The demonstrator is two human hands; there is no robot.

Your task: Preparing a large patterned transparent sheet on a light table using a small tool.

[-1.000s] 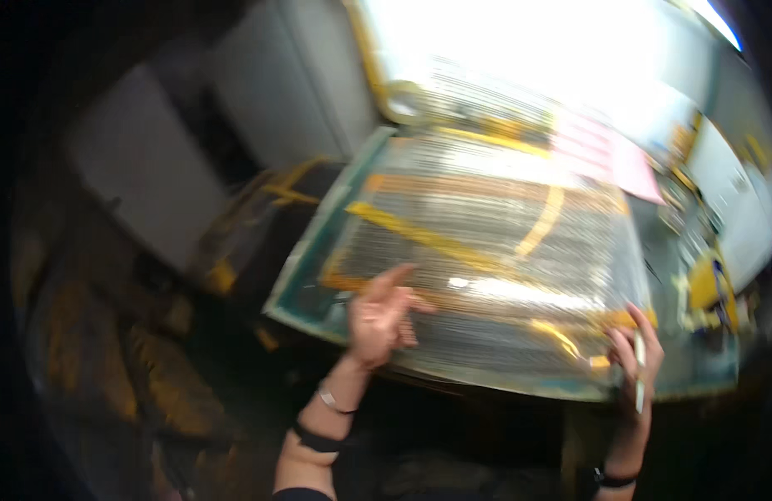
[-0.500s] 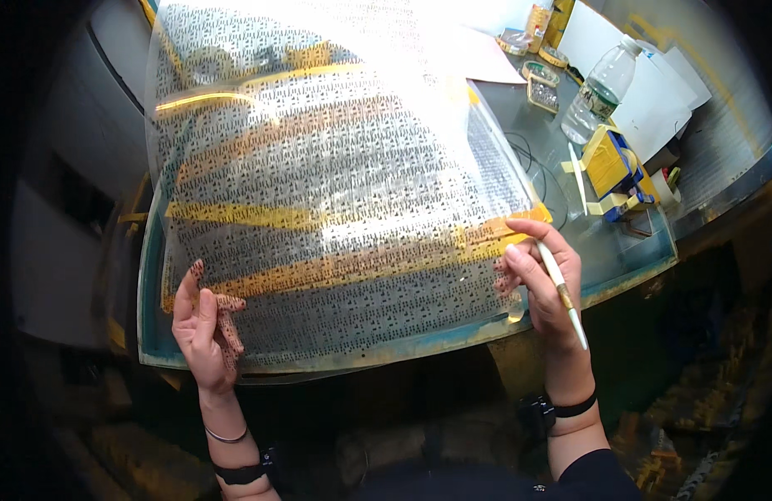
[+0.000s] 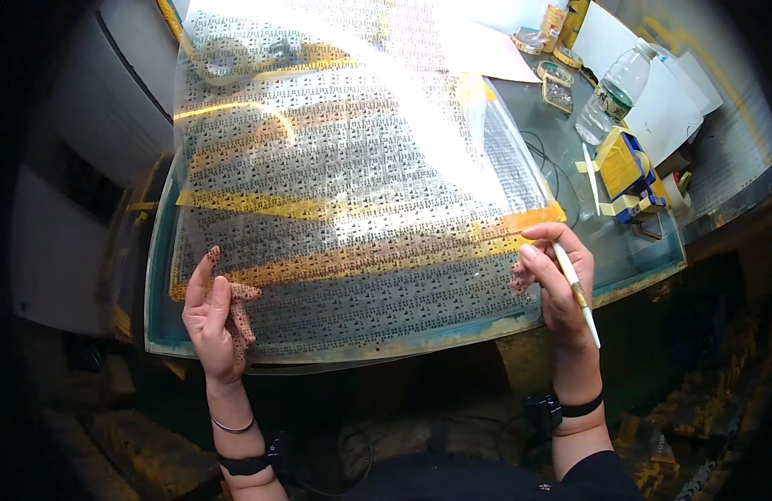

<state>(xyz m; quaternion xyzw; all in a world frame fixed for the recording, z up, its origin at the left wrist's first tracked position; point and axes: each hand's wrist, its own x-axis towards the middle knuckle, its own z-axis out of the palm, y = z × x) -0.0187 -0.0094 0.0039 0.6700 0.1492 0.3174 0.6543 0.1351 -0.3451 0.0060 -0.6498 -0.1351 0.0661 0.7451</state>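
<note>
A large clear film (image 3: 319, 179) printed with rows of small dark marks spreads over the worktable, with a bright glare across its upper right. My left hand (image 3: 215, 326) grips its near left edge, thumb on top and fingers beneath, showing through the film. My right hand (image 3: 561, 288) pinches the near right edge between thumb and fingers. That same hand also carries a slim white pen-like tool (image 3: 577, 294) with a tan middle, tilted down toward my wrist. Beneath the film lies a patterned sheet (image 3: 515, 171) bordered with yellow-orange tape (image 3: 532, 219).
To the right stand a clear plastic bottle (image 3: 616, 96) and a blue tape dispenser (image 3: 632, 171) with yellow tape. Another thin white stick (image 3: 591, 179) lies beside it. Thin black cable (image 3: 556, 167), tape rolls (image 3: 556, 73) and white paper (image 3: 490, 54) are farther back. The table's worn rim (image 3: 436, 344) runs along the front.
The whole view has shifted slightly, putting the table and hands a little farther right. Glare on the film has changed shape. Both hands keep their hold.
</note>
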